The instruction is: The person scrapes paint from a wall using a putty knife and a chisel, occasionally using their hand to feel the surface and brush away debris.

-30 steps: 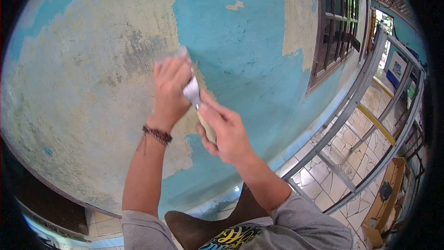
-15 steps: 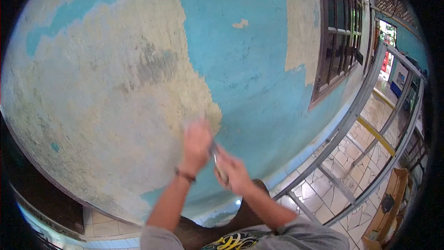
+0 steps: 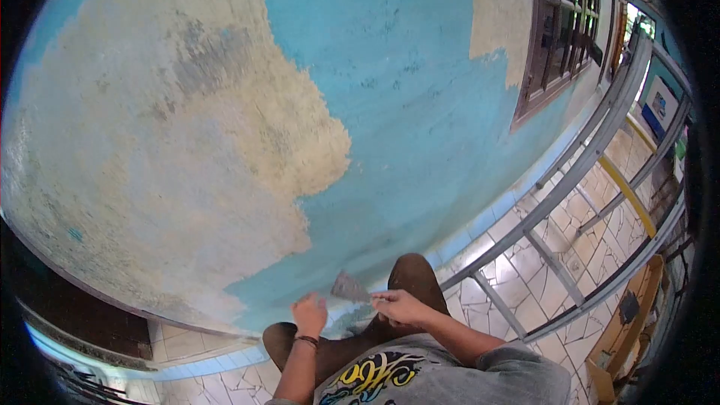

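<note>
My right hand (image 3: 400,307) grips a putty knife by its handle, over my right knee. The knife's wide, greyish blade (image 3: 349,287) points left toward my other hand, apart from it. My left hand (image 3: 308,313), with a dark bracelet at the wrist, is closed with its fingers curled; whatever may be inside them is hidden. It hangs just in front of the low part of the wall (image 3: 405,142), above my left knee. Blue paint covers the wall's middle and right, while a large bare patch (image 3: 247,150) of beige and grey shows on the left.
A metal ladder (image 3: 555,214) with yellow parts lies along the right over a floor (image 3: 540,270) of broken-tile pattern. Near it stands a long cardboard box (image 3: 626,322). A barred brown window (image 3: 559,37) is set in the wall. Below left is a dark opening (image 3: 75,300).
Both hands have come down and away from the wall, and have separated. The putty knife now shows clearly in my right hand. My view has tilted downward.
</note>
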Motion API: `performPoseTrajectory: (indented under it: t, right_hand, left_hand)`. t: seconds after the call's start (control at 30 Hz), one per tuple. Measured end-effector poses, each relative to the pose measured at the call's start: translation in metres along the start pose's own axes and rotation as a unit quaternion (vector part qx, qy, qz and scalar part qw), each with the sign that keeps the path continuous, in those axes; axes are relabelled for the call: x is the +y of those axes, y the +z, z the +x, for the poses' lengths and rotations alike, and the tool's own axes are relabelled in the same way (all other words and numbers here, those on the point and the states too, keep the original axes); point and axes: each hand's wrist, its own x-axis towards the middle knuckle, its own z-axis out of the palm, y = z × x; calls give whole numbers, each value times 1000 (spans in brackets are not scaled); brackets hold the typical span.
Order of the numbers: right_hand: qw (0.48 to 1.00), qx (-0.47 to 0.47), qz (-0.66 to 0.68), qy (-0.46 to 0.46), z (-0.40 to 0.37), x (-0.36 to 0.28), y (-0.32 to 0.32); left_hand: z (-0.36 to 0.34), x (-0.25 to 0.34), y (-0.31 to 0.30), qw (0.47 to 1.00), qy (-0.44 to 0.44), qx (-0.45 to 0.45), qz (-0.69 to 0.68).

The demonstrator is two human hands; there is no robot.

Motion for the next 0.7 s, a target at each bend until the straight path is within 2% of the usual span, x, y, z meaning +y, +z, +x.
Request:
performPoseTrajectory:
  t: [0.07, 0.17, 0.27, 0.37, 0.47, 0.57, 0.7]
  right_hand:
    - [992, 79, -76, -66, 10, 15, -4]
    - [990, 115, 18, -76, 5, 17, -7]
    - [986, 126, 83, -73, -12, 9, -13]
    - [982, 136, 117, -64, -12, 13, -22]
    - [973, 144, 38, -175, -13, 11, -28]
    - [883, 211, -130, -398, -22, -17, -33]
    - [849, 241, -111, -457, -43, -66, -24]
  left_hand:
    - [-13, -6, -18, 995, -102, -5, 9]
    - [-41, -15, -32, 990, -67, 47, -119]
    - [-59, 2, -52, 972, -126, -3, -198]
    - [-59, 18, -57, 969, -93, 19, -229]
    - [-38, 44, -77, 979, 41, 51, -192]
    - [-4, 78, -100, 966, 190, 135, -110]
    - [28, 148, -153, 927, 286, 236, -54]
